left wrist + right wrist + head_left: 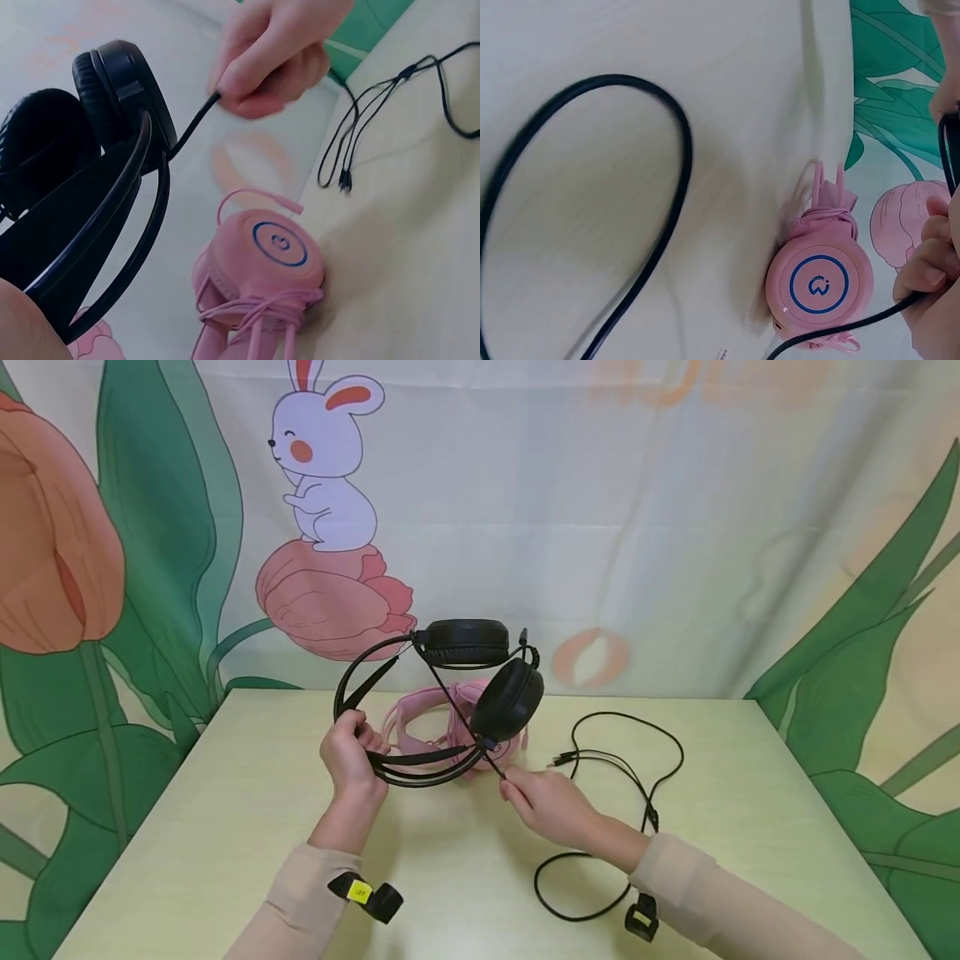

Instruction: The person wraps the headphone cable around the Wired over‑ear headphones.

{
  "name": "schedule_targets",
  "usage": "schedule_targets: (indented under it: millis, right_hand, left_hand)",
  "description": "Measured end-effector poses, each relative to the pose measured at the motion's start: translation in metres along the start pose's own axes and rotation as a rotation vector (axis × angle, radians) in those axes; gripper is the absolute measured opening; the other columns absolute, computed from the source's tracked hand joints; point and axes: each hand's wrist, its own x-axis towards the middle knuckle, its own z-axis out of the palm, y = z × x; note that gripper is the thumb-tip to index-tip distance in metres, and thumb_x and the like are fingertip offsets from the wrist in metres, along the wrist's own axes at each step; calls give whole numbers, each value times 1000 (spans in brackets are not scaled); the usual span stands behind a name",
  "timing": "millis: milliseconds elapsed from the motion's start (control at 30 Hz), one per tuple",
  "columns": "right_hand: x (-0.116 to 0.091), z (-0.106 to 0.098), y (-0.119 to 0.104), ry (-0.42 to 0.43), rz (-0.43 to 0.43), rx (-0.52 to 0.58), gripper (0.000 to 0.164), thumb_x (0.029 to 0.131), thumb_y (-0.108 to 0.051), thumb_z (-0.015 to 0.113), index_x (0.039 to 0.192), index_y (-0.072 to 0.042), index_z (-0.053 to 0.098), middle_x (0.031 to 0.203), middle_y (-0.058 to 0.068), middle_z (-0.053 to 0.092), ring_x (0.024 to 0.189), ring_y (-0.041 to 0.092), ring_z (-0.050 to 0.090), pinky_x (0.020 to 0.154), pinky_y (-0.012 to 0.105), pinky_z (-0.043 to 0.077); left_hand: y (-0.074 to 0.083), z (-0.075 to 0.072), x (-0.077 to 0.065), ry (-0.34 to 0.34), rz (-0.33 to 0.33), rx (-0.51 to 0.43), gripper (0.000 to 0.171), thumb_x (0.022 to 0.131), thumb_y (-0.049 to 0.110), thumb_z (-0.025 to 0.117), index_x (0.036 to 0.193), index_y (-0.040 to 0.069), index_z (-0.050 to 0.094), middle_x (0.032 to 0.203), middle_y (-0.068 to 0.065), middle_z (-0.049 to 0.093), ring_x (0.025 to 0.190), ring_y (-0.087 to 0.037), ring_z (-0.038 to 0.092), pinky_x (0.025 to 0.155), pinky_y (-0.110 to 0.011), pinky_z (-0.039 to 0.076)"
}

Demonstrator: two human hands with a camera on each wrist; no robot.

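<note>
A black over-ear headset [510,700] is held up above the table, its ear cups toward the far side. My left hand [351,756] grips its headband at the left. With thumb and fingers, my right hand [551,806] pinches the headset's black cable [196,124] close to the lower ear cup. One stretch of cable crosses diagonally in front of the cups in the head view. In the right wrist view the cable [840,328] runs away from the curled fingers and loops over the table.
Behind the black headset a pink headset [266,247] rests on the table [442,877], its own cord wound around it. Loose loops of black cable and its plugs [561,760] lie at the right. A printed curtain [480,527] hangs behind the table's far edge.
</note>
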Motion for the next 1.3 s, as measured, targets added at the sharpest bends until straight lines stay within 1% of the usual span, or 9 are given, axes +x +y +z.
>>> schedule_targets:
  millis: [133,233,333,467,600,767,1000,1167,1300]
  right_hand:
    - [-6,-6,-1,-30,-33,-5,18,94,-17,46,78,-19,53,64,-12,53,50,-1,38,47,15,34]
    - [-10,-11,-2,-38,-71,-1,18,94,-17,48,76,-19,51,60,-14,45,49,-1,35,46,14,31]
    - [-12,-15,-4,-52,-125,9,18,93,-17,48,76,-19,50,59,-15,42,49,-2,32,46,12,29]
    - [-15,-24,-7,-69,-187,39,18,93,-17,48,76,-19,51,61,-15,44,50,-3,32,46,10,27]
    - [-16,-34,-9,-68,-249,65,16,93,-16,49,78,-19,52,62,-15,45,51,-5,33,47,8,27]
    - [-15,-49,-9,-62,-326,60,13,93,-17,50,80,-19,53,62,-16,43,52,-6,34,49,7,26]
    - [-7,-63,0,-51,-441,87,10,93,-17,50,86,-18,58,66,-13,51,53,-8,32,48,7,29]
    - [3,-77,7,-44,-481,44,9,91,-18,53,90,-18,62,75,-13,61,53,-9,35,48,7,33]
    - [13,-88,10,-43,-515,-7,6,87,-16,59,90,-19,63,78,-15,63,53,-8,41,49,9,35]
  left_hand:
    - [2,-1,4,38,64,22,24,82,7,45,59,12,41,47,6,28,42,-7,22,40,-20,23]
    - [2,-3,4,51,65,50,23,82,7,46,60,12,42,47,6,28,42,-7,23,40,-19,23]
    - [2,-4,4,42,71,81,23,82,6,46,60,12,42,47,6,28,42,-8,23,40,-20,23]
    - [3,-4,3,39,98,109,22,83,7,46,61,12,42,47,5,30,42,-8,26,40,-19,25]
    - [4,-3,5,56,115,124,23,82,6,47,61,12,42,46,5,31,42,-8,27,40,-19,26]
    - [3,-3,8,63,103,138,25,83,6,47,60,12,40,46,5,31,42,-8,27,40,-20,27]
    - [-1,-4,9,86,86,157,23,82,6,48,61,12,39,46,6,31,41,-7,28,39,-19,28]
    - [-3,-3,11,99,138,236,21,81,7,50,62,10,41,45,6,34,40,-7,32,39,-18,34]
    - [-4,-3,12,114,168,294,19,80,8,51,63,10,43,45,6,35,39,-7,34,40,-18,37]
